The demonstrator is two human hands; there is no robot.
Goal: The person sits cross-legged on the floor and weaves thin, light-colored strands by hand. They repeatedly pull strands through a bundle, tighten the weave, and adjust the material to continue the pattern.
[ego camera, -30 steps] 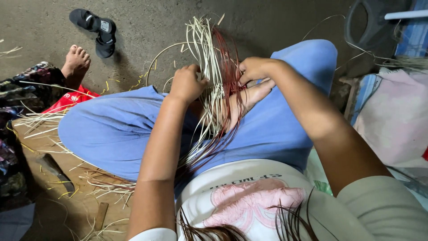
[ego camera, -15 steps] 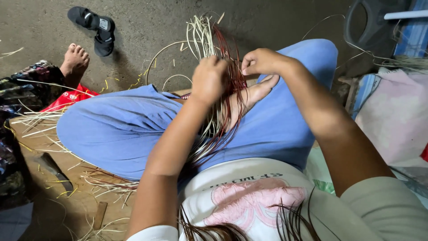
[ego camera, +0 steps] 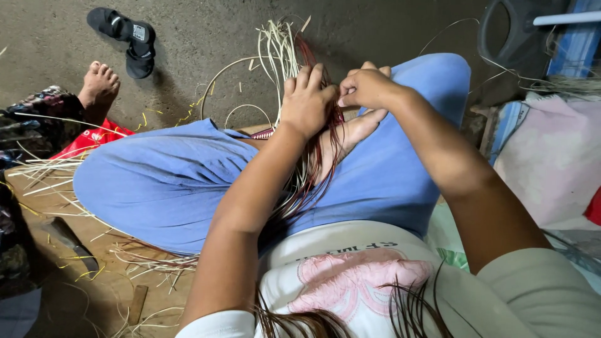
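While left hand [ego camera: 307,103] grips cane strand bundle [ego camera: 282,50], right hand [ego camera: 369,87] pinches one strand beside it; weaving looks barely started, long loose ends remain unwoven.

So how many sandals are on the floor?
2. Both black sandals lie together on the grey floor at the top left: one further left, the other right beside it. More may lie out of view.
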